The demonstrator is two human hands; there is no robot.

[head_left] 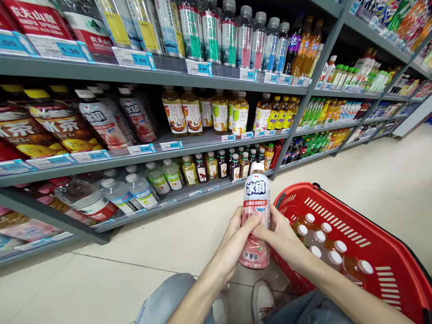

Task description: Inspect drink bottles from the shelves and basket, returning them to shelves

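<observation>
A pink fruit tea bottle (pixel 255 252) with a white cap is held upright between both my hands, its label facing me. My left hand (pixel 232 240) wraps its left side, thumb across the front. My right hand (pixel 278 231) closes round the right side, and its thumb meets the left one on the label. Just right of my hands stands a red shopping basket (pixel 357 216) holding several white-capped bottles (pixel 334 257). Similar pink bottles (pixel 101 119) stand on the middle shelf at left, beside a dark gap.
Grey shelves (pixel 202 76) full of drinks run from the left into the far right. Small tea bottles (pixel 212 166) and water bottles (pixel 138 186) line the lowest shelf. Pale floor tiles (pixel 141 252) lie below; my knees and shoes (pixel 262 299) show at the bottom.
</observation>
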